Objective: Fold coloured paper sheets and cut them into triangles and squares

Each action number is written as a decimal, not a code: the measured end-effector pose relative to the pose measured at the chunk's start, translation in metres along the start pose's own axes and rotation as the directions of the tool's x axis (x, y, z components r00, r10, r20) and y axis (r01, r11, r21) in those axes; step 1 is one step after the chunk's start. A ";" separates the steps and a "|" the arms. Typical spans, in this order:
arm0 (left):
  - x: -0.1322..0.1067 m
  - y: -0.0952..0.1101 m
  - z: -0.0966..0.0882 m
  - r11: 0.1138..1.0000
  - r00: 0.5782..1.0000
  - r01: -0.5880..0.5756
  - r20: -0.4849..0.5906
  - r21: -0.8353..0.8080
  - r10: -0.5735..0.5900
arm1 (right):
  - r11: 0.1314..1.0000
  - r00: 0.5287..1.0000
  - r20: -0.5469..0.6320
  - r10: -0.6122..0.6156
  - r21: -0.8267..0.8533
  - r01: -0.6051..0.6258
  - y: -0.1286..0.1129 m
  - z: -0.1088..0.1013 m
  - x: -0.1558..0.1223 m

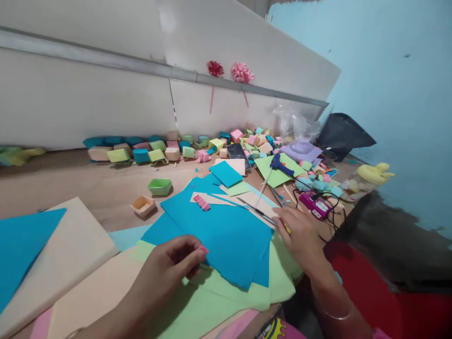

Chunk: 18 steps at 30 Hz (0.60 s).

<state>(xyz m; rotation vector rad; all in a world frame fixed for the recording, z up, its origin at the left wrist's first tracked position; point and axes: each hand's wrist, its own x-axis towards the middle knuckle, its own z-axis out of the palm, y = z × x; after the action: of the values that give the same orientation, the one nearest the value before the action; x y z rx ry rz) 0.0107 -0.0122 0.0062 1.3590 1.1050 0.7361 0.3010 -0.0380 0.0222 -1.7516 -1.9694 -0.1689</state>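
Cluttered wooden table (88,188), blue paper sheets (226,240). Left hand (176,266) pinches small pink paper piece (204,249); right hand (300,233) beside scissors (257,210), grip can't be told.

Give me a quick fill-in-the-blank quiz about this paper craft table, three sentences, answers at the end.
1. The left hand pinches a small ____ paper piece.
2. The top sheet lying between the two hands is ____.
3. Beside the pink paper flower on the wall hangs a ____ one.
Missing words: pink; blue; red.
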 end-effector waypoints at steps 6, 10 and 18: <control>-0.011 -0.004 0.015 0.995 0.996 -0.087 0.025 -0.044 0.088 | 0.727 0.912 0.343 -0.223 0.682 -0.079 -0.083 0.015 -0.007; -0.014 -0.003 0.013 0.990 0.986 -0.137 0.088 -0.022 0.138 | 0.566 0.828 0.530 -0.184 0.746 -0.352 -0.096 0.024 -0.006; -0.017 -0.001 0.011 0.961 0.945 -0.277 0.177 -0.014 0.275 | 0.539 0.869 0.492 -0.054 0.747 -0.389 -0.093 0.026 -0.004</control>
<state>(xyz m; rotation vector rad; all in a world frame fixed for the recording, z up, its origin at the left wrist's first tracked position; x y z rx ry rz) 0.0147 -0.0323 0.0072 1.5761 0.7872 0.7939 0.2049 -0.0469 0.0193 -1.3303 -1.6453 1.2012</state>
